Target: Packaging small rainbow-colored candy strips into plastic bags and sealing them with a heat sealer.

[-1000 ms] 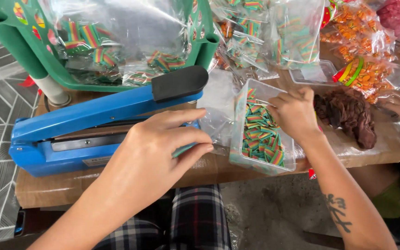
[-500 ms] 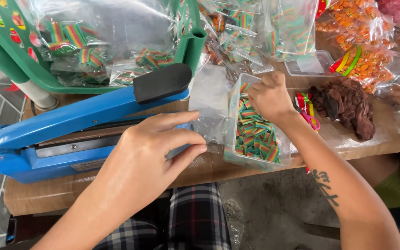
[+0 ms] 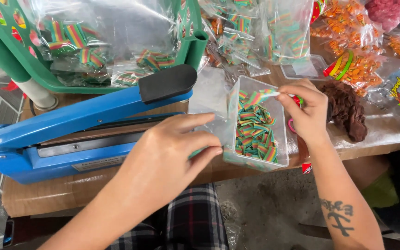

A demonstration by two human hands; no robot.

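Note:
A clear plastic tub (image 3: 281,121) full of rainbow-striped candy strips (image 3: 253,132) sits at the table's front edge. My right hand (image 3: 305,110) hovers over its far right corner and pinches one candy strip (image 3: 261,96) between thumb and fingers. My left hand (image 3: 170,155) rests palm down at the tub's left side, fingers on an empty clear bag (image 3: 209,99) lying in front of the blue heat sealer (image 3: 84,127). The sealer's arm with its black handle (image 3: 165,83) is raised.
A green plastic basket (image 3: 21,55) holding bagged candy stands behind the sealer. Sealed candy bags (image 3: 255,32) pile up at the back. A brown lump (image 3: 346,109) and bags of orange sweets (image 3: 355,62) lie to the right. The table edge runs just below my hands.
My right hand has lifted off the tub's far edge and now holds a candy strip above it. My left hand stays on the bag beside the tub.

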